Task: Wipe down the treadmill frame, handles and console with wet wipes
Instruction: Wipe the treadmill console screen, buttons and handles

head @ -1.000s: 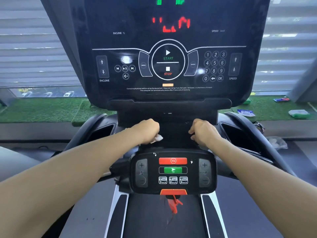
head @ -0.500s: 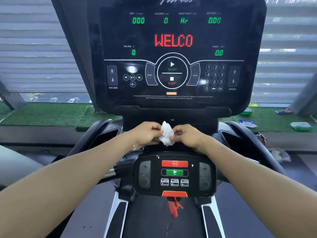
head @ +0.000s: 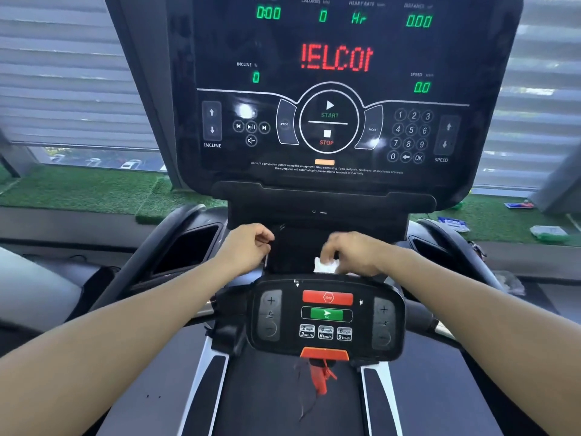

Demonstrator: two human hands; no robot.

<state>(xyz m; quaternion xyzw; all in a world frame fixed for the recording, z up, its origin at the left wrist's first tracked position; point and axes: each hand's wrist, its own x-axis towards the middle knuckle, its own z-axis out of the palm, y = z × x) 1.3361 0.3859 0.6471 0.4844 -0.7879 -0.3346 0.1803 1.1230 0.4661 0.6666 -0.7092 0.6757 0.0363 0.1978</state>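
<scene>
Most surfaces look undone: your right hand [head: 355,251] pinches the wet wipe [head: 325,265] behind the lower control panel [head: 327,319]; left hand [head: 248,247] fingers curl empty.

Two hands [head: 251,247], one wet wipe [head: 325,265], one console [head: 330,89], one control panel [head: 327,319].

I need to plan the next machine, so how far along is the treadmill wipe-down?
Nothing shows as finished: the pictures cannot tell wiped surfaces from unwiped ones. In hand: the right hand grips a crumpled wet wipe against the dark recess just above the lower control panel, while the left hand is at the recess's left edge. Probably left: the big console and the side handles.
</scene>
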